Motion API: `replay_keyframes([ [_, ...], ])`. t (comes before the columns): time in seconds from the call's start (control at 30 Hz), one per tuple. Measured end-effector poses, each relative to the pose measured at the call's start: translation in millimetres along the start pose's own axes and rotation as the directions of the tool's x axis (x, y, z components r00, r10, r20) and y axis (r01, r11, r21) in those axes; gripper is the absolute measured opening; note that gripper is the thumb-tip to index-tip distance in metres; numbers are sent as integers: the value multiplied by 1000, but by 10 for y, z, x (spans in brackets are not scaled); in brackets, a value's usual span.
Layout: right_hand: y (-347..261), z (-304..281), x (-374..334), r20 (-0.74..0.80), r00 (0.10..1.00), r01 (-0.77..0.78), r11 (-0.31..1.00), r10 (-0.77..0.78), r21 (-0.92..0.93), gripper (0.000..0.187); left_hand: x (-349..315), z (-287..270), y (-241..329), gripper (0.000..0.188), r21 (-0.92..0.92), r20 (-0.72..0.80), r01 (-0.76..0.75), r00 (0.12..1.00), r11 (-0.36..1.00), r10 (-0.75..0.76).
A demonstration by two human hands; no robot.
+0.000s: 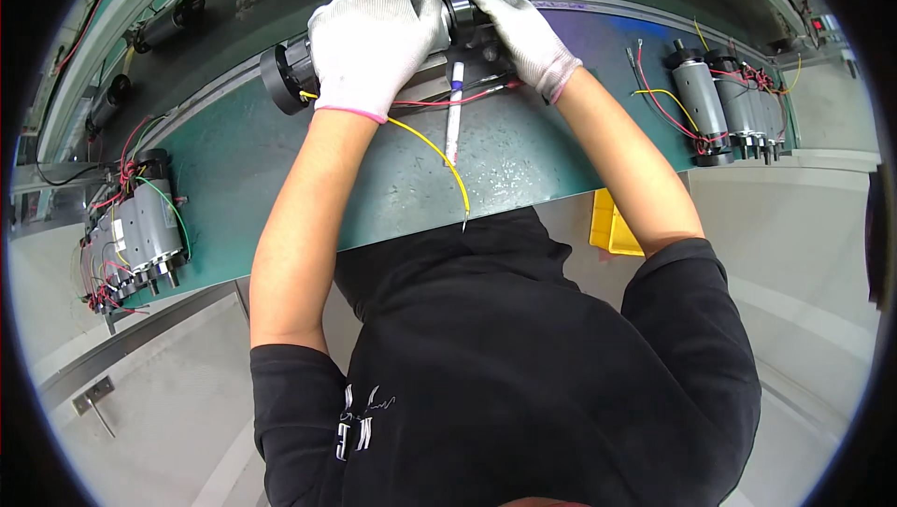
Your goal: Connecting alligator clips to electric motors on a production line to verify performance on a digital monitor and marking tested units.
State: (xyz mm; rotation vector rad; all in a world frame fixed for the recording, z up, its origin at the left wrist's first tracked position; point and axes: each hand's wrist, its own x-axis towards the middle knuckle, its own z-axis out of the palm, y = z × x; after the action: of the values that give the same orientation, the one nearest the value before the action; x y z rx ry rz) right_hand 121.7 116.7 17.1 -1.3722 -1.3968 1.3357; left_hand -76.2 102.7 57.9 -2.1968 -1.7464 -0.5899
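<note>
A dark cylindrical electric motor (298, 64) lies across the far side of the green bench, a black ring-shaped cap on its left end. My left hand (369, 44), in a white glove, is closed over the motor's body and hides most of it. My right hand (529, 38), also gloved, grips a black round end piece (456, 10) at the motor's right, its fingers partly hidden behind it. A yellow wire (425, 140) with a bare tip trails over the bench edge. A red wire (430, 103) runs rightward across a white marker (454, 119) with a blue band.
Grey motors with loose wires stand grouped on the bench at left (149, 222) and right (701, 96). Beyond the metal rail, a dark conveyor belt (224, 35) carries more motors. A yellow bin (614, 225) sits below the bench's front edge.
</note>
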Motion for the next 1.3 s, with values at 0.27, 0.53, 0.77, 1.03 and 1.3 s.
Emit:
replay_keyframes([
  [0.27,9,12,-43,-22,997,-70,951,80,301,28,45,75,9,48,-11,-107,12,994,1000,-13],
  [0.53,-7,-555,-379,-9,997,68,907,-70,416,35,50,95,-5,49,62,-101,-15,995,998,21],
  [0.77,557,-633,-1063,-360,888,-238,384,-286,-892,72,71,69,16,49,62,-56,-17,998,998,21],
  [1.03,587,-605,-958,-374,888,-258,385,-265,-886,74,87,20,67,48,77,123,58,990,995,-68],
  [1.3,172,-1071,-970,-214,904,200,807,-371,-556,69,83,-23,70,48,143,60,24,998,989,-33],
])
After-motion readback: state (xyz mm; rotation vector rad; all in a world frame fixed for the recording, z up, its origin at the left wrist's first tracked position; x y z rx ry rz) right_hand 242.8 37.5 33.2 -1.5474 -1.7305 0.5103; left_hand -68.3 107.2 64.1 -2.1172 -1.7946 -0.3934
